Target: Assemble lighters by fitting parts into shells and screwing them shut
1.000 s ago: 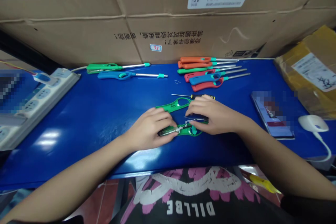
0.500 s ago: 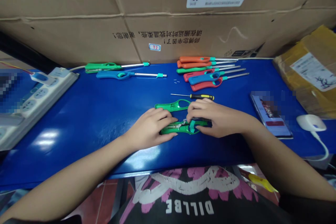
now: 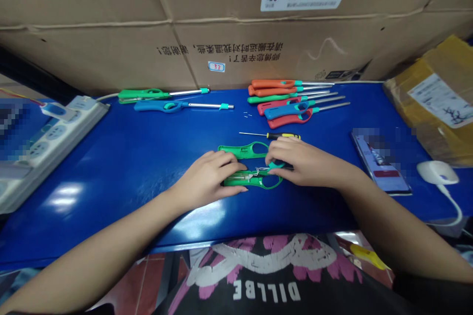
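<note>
My left hand (image 3: 209, 177) grips the rear end of an opened green lighter casing (image 3: 254, 183) between thumb and fingers. Metal and wire parts show inside this casing, and its loop handle points right. My right hand (image 3: 301, 161) is closed in a pinch on a teal trigger (image 3: 276, 165) just above the loop; a thin wire runs from there toward the casing's middle. A second green casing half (image 3: 240, 151) lies just beyond both hands, its right end partly behind my right fingers. Behind it is a black-and-yellow screwdriver (image 3: 273, 135).
Long-necked lighters in several colours (image 3: 284, 108) lie at the back right, with a green lighter (image 3: 144, 94) and a blue lighter (image 3: 158, 106) at the back left. Tiny screws (image 3: 247, 114) lie between. A power strip (image 3: 55, 142), a phone (image 3: 380, 162) and cardboard boxes (image 3: 221, 5) border the table.
My right hand has raised the teal trigger out of the casing's loop, up and slightly away from me. The loop now shows bare. My left hand stays on the casing.
</note>
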Available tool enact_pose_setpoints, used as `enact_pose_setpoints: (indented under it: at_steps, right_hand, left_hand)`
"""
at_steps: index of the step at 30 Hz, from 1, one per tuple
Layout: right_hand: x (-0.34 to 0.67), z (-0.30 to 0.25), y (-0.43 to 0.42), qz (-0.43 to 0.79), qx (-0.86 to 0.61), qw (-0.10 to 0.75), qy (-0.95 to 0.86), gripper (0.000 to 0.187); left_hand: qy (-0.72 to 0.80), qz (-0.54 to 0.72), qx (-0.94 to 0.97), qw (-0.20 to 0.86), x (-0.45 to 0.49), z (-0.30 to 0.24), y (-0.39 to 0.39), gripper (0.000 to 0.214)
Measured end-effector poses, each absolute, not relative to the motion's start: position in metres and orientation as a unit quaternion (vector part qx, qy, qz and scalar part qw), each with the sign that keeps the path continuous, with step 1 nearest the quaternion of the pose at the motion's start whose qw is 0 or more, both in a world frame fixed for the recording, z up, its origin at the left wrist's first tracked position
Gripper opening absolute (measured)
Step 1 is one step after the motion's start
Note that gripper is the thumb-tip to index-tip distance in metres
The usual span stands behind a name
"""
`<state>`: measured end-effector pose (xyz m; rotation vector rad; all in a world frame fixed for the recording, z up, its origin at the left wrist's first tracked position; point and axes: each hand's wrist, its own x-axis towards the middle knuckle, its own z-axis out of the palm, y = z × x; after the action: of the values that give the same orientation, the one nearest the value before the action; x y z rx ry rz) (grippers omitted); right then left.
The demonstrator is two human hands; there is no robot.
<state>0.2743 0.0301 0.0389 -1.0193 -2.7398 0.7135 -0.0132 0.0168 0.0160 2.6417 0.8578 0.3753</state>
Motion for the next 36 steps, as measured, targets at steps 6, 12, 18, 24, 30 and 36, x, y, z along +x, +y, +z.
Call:
enact_pose_setpoints:
  at_steps: [6, 12, 18, 24, 30, 36]
  right_hand:
    - [0.27, 0.039, 0.025, 0.241, -0.349, 0.065, -0.903, 0.005]
    - [0.271, 0.04, 0.026, 0.208, -0.349, 0.062, -0.912, 0.013]
    - [0.269, 0.036, 0.027, 0.164, -0.378, 0.045, -0.91, 0.015]
    - [0.276, 0.041, 0.033, 0.166, -0.4, 0.09, -0.897, 0.015]
    - [0.281, 0.047, 0.032, 0.266, -0.343, 0.093, -0.896, 0.012]
    - [0.279, 0.038, 0.036, 0.206, -0.345, 0.148, -0.904, 0.016]
  left_hand:
    - [0.311, 0.153, 0.922, 0.172, -0.011, 0.018, 0.016, 0.031]
    - [0.321, 0.158, 0.917, 0.174, -0.012, 0.016, 0.017, 0.031]
    - [0.326, 0.16, 0.914, 0.181, -0.012, 0.016, 0.018, 0.031]
    - [0.354, 0.174, 0.903, 0.173, -0.013, 0.014, 0.019, 0.03]
    - [0.404, 0.203, 0.875, 0.173, -0.013, 0.011, 0.02, 0.029]
    - [0.415, 0.215, 0.869, 0.164, -0.013, 0.009, 0.022, 0.027]
